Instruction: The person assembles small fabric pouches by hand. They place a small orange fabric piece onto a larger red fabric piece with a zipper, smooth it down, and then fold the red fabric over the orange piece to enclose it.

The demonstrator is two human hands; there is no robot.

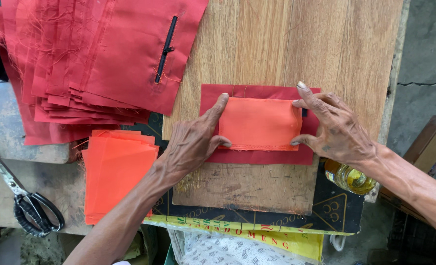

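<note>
Nearest the head camera, two bare forearms reach up from the bottom edge onto a wooden board [296, 44]; the left hand [191, 145] lies flat, fingers together and thumb spread, pressing the left edge of an orange fabric piece [259, 123]; the right hand [336, 128] pinches the right edge of the same piece, thumb below, fingers spread above, forefinger stretched out onto the cloth; the orange piece lies centred on a dark red fabric panel [262, 156], which rests flat on the board; left of the hands, a stack of orange pieces [115, 172] sits just below a fanned pile of red panels [80, 64], the top one bearing a black zipper [166, 49]; black-handled scissors [29, 206] lie at the far left; a bottle of yellow liquid [351, 179] shows under the right wrist.
</note>
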